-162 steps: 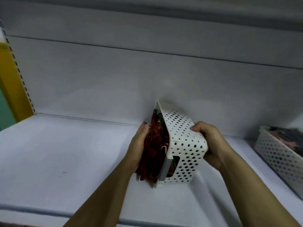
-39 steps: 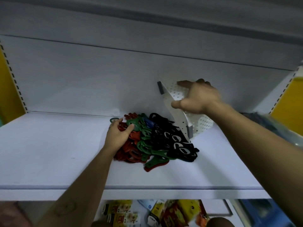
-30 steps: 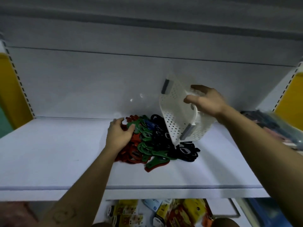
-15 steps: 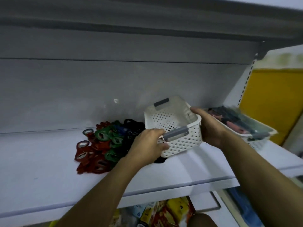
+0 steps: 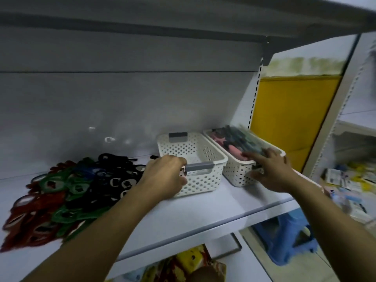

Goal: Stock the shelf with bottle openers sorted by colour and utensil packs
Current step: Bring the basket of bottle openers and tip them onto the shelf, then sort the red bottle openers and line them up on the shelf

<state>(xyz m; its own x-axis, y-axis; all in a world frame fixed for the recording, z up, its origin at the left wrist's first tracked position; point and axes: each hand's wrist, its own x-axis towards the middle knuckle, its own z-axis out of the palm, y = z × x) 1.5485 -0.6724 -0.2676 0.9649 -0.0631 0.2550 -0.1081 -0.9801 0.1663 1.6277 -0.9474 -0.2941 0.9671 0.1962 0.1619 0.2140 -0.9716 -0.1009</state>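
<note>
A mixed pile of red, green, blue and black bottle openers (image 5: 67, 192) lies on the white shelf (image 5: 203, 210) at the left. Right of it stands an empty white perforated basket (image 5: 203, 157) with grey handles. My left hand (image 5: 164, 177) grips its near left corner by the front handle. Beside it on the right sits a second white basket (image 5: 238, 171) filled with utensil packs (image 5: 238, 141). My right hand (image 5: 270, 169) holds this basket's near end, fingers over the rim and thumb below.
The shelf's grey back wall rises right behind the baskets. A yellow panel (image 5: 291, 123) and another shelving unit with packaged goods (image 5: 350, 180) stand to the right. A blue stool (image 5: 289, 241) is on the floor below. Colourful packets (image 5: 189, 265) fill the lower shelf.
The basket was tipped out, leaving the openers in a pile, then set upright on the shelf. My right hand moved from that basket to the utensil basket; my left hand stays on the empty basket's front.
</note>
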